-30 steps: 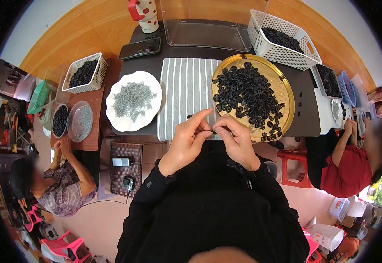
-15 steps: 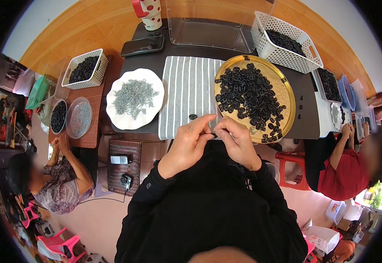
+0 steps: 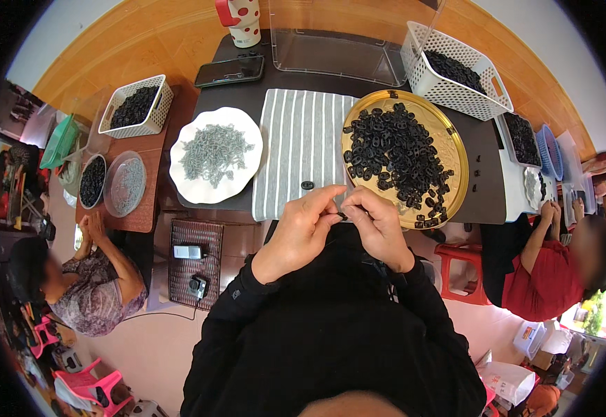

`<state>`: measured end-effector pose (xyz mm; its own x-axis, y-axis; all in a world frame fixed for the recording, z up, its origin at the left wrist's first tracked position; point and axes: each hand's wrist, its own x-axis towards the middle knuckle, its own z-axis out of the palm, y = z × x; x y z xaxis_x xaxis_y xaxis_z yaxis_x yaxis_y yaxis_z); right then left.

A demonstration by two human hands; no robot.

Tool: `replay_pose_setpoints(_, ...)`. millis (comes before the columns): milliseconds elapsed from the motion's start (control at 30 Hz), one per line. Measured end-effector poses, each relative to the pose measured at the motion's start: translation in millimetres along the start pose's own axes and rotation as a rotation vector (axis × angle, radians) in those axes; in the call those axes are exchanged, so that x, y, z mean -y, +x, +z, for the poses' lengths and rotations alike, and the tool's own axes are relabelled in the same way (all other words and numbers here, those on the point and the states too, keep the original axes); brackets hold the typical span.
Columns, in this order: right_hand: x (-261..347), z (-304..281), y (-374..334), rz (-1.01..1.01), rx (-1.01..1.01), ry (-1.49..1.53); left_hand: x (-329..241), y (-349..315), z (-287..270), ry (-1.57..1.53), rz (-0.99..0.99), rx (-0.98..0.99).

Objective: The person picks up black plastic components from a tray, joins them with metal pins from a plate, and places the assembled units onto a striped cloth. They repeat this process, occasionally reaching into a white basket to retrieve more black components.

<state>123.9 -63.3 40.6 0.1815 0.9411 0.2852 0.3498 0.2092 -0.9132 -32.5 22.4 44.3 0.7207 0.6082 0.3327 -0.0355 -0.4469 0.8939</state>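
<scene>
My left hand (image 3: pixel 301 229) and my right hand (image 3: pixel 381 226) meet at the near edge of a grey striped cloth (image 3: pixel 301 139). The fingertips of both are pinched on a small black plastic piece (image 3: pixel 342 216), mostly covered by the fingers. Another black oval piece (image 3: pixel 307 185) lies on the cloth just beyond my left hand. On the right, a round gold tray (image 3: pixel 461 174) bears a heap of black oval pieces (image 3: pixel 393 142). To the left stands a white scalloped plate (image 3: pixel 180 174) with a pile of small silvery metal pieces (image 3: pixel 216 154).
A clear plastic box (image 3: pixel 337 52), a phone (image 3: pixel 230 71) and a spotted tumbler (image 3: pixel 241 24) stand at the back. A white basket (image 3: pixel 456 97) of black pieces is at back right. Co-workers sit at left (image 3: pixel 101 292) and right (image 3: pixel 543 278), their hands near their own tables.
The whole view has shifted slightly. Both hands keep their pinch at nearly the same place, with only small finger movement around the black piece.
</scene>
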Motion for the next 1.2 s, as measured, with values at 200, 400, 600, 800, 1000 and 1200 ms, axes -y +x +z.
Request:
replay_pose_setpoints(200, -0.1, -1.4, 0.6, -0.023, 0.015, -0.011, 0.6, -0.9, 0.4, -0.010, 0.000, -0.011)
replay_pose_setpoints(400, 4.7, -2.9, 1.8, 0.008, 0.001, -0.015, -0.6, -0.8, -0.9, -0.005, -0.001, -0.019)
replay_pose_setpoints(600, 4.1, -2.1, 1.5, -0.018, 0.003, -0.014, -1.6, -1.1, -0.7, -0.050, -0.035, -0.001)
replay_pose_setpoints(800, 2.9, -4.2, 2.5, -0.072, 0.034, -0.059, -1.7, -2.6, 0.3, -0.056, -0.045, -0.003)
replay_pose_setpoints(1000, 4.5, -1.7, 4.5, -0.154, 0.068, -0.187, 0.3, -6.8, 8.3, -0.056, -0.003, -0.115)
replay_pose_setpoints(1200, -1.1, 2.0, 0.8, -0.090, 0.034, -0.095, 5.4, -9.0, 6.3, -0.025, 0.012, -0.142)
